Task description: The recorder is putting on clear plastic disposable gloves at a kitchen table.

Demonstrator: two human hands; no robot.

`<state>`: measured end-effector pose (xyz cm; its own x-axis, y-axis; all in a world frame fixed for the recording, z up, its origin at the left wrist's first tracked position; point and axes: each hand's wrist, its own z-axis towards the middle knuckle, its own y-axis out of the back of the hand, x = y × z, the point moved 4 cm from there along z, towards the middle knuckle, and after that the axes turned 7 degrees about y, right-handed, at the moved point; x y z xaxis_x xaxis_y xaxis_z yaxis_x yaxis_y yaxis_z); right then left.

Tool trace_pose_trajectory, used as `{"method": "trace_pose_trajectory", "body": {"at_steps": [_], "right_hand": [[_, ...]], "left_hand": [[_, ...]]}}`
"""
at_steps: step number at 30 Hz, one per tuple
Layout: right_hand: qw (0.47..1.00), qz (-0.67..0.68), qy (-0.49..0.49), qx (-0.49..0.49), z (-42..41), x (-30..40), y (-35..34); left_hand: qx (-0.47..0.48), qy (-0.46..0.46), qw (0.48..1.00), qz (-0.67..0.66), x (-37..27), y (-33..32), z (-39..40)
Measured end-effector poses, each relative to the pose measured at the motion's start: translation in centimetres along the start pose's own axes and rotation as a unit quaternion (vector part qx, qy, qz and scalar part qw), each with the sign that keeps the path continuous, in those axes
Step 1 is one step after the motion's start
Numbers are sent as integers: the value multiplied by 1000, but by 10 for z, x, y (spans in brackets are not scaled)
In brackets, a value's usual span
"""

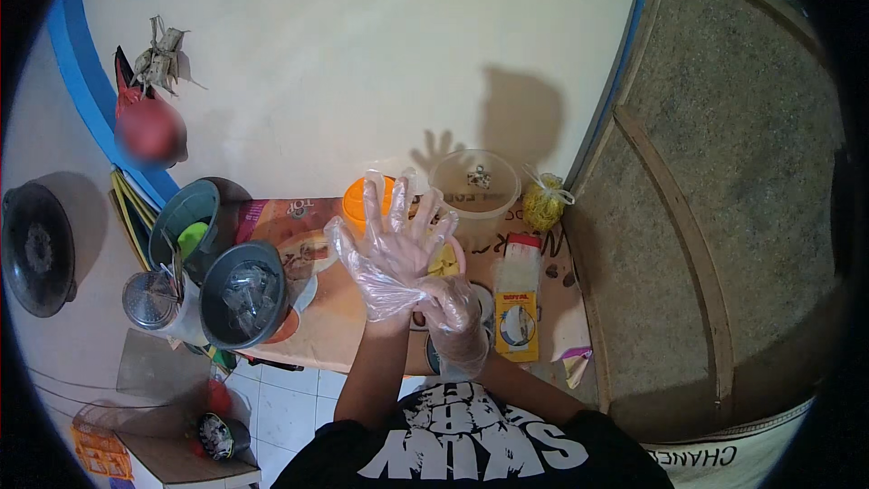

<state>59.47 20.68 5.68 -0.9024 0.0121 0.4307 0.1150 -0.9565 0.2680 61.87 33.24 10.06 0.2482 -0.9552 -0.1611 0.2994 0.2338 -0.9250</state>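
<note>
My left hand (400, 251) wears a clear disposable plastic glove. Its palm faces up and the fingers are spread. My right hand (453, 305), gloved in the same thin plastic, pinches the cuff of the left glove (390, 299) near the wrist. Behind the left fingers stand an orange lid (358, 198) and a large translucent round tub (475, 207). A pink-rimmed container with yellow pieces (445, 261) is partly hidden by my hands. To the right of my right hand lies a yellow printed box (516, 346).
A tied clear bag of yellow strands (542, 212) and a red-topped clear pack (519, 265) rest at the table's right. On the left are a grey basin of clear plastic items (212, 299) and a dark bucket (166, 217). A board partition (669, 231) borders the right side.
</note>
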Motion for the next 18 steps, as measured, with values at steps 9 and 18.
{"method": "trace_pose_trajectory", "body": {"at_steps": [9,18], "right_hand": [[999,32,38,16,3,4,1],[995,-2,91,28,1,9,3]], "left_hand": [[131,10,990,54,-3,-22,4],[99,32,992,77,1,-34,0]]}}
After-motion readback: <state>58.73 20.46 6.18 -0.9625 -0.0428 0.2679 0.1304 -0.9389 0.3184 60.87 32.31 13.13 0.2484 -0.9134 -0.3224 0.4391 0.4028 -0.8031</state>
